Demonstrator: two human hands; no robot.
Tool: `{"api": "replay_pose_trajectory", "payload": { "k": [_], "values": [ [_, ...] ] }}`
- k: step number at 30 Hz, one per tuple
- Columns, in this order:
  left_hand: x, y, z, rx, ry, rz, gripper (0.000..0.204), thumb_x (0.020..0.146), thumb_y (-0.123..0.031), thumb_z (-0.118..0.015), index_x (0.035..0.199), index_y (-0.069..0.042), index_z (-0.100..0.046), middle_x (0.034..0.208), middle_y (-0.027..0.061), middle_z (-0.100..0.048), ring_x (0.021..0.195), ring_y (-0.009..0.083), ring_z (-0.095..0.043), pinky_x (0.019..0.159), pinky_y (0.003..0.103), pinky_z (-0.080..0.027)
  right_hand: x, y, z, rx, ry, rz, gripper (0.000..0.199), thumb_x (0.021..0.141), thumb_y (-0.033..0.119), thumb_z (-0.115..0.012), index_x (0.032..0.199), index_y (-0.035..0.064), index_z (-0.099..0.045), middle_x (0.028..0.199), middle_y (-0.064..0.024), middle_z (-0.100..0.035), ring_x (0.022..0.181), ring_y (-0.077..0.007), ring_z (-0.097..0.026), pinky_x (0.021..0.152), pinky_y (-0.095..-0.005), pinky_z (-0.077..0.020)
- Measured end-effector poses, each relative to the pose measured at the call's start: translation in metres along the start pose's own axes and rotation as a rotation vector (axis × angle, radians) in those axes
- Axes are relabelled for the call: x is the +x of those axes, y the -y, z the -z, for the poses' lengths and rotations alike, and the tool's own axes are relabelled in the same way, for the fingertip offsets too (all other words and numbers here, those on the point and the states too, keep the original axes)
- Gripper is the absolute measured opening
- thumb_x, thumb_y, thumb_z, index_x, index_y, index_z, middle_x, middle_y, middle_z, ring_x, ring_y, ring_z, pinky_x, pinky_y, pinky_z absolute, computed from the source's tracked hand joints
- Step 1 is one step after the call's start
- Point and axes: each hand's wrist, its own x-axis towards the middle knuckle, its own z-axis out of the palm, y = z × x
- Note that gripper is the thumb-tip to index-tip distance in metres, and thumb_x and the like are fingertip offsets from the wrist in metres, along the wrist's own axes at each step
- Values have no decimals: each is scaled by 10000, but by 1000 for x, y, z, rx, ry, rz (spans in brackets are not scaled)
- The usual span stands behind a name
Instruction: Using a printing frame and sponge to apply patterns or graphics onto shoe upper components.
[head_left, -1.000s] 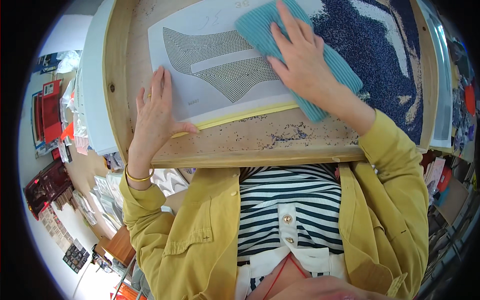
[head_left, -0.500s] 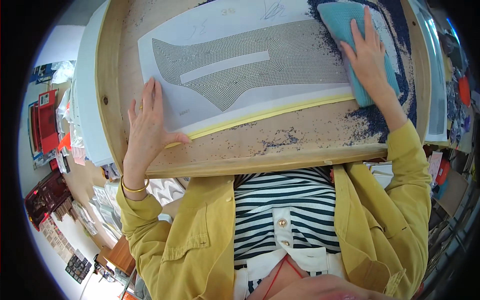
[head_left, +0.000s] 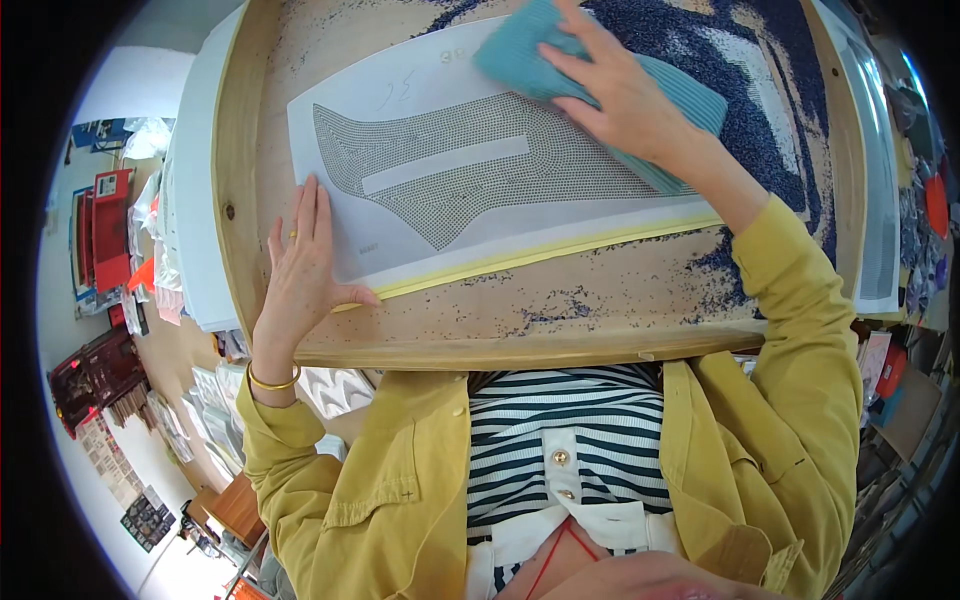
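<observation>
A white sheet [head_left: 400, 130] with a dotted shoe-shaped pattern [head_left: 480, 175] lies in a shallow wooden tray [head_left: 480, 345]. My left hand [head_left: 300, 270] lies flat with spread fingers on the sheet's lower left corner, holding it down. My right hand [head_left: 625, 95] presses a folded teal cloth [head_left: 690, 105] onto the upper right of the pattern. Tiny dark blue beads [head_left: 770, 120] cover the tray floor at the right. A yellow strip [head_left: 540, 255] runs under the sheet's near edge.
The tray rests against my body at its near rim. White sheets [head_left: 195, 200] stick out beneath its left side. Red boxes [head_left: 105, 225] and stacked packets [head_left: 215, 395] lie at the left. Cluttered goods [head_left: 925, 260] fill the right edge.
My right hand has slid the teal cloth from the far right corner back left onto the pattern. My left hand stays pressed on the sheet's corner.
</observation>
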Motion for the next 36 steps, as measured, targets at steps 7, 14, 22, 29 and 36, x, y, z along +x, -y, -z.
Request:
{"api": "replay_pose_trajectory", "payload": {
  "k": [7, 14, 22, 29, 36],
  "values": [
    [6, 3, 1, -24, 20, -14, 1465, 395, -624, -843, 1505, 126, -252, 1609, 247, -269, 1466, 386, -330, 1176, 577, -256, 32, -18, -10, 240, -97, 194, 495, 899, 99, -625, 1360, -53, -527, 1615, -264, -192, 1398, -472, -345, 1155, -475, -334],
    [4, 0, 3, 6, 47, 4, 1481, 394, -639, -837, 1518, 114, -236, 1621, 241, -254, 1462, 378, -333, 1178, 564, -254, 52, 29, -14, -9, 149, 176, 566, 904, 163, -633, 1384, -85, -466, 1608, -270, -176, 1455, -466, -244, 1131, -612, -301],
    [4, 1, 3, 7, 21, -12, 1482, 377, -628, -849, 1498, 140, -258, 1607, 252, -270, 1444, 380, -363, 1179, 560, -262, 20, -26, -6, 49, -199, 127, 638, 936, 252, -587, 1422, -111, -391, 1617, -261, -153, 1463, -502, -188, 1088, -704, -291],
    [3, 4, 1, -12, 7, -23, 1468, 395, -650, -834, 1497, 135, -266, 1611, 238, -273, 1447, 364, -365, 1176, 558, -266, 6, 18, 13, -160, 119, -315, 605, 939, 261, -583, 1418, -75, -429, 1608, -264, -190, 1470, -482, -199, 1102, -667, -311],
    [5, 1, 4, 37, -2, -58, 1450, 411, -646, -830, 1497, 133, -269, 1615, 233, -266, 1441, 347, -374, 1171, 558, -273, 2, -44, 32, -379, 506, -865, 587, 947, 269, -576, 1396, -86, -445, 1610, -257, -200, 1480, -459, -202, 1098, -674, -315]
  ]
}}
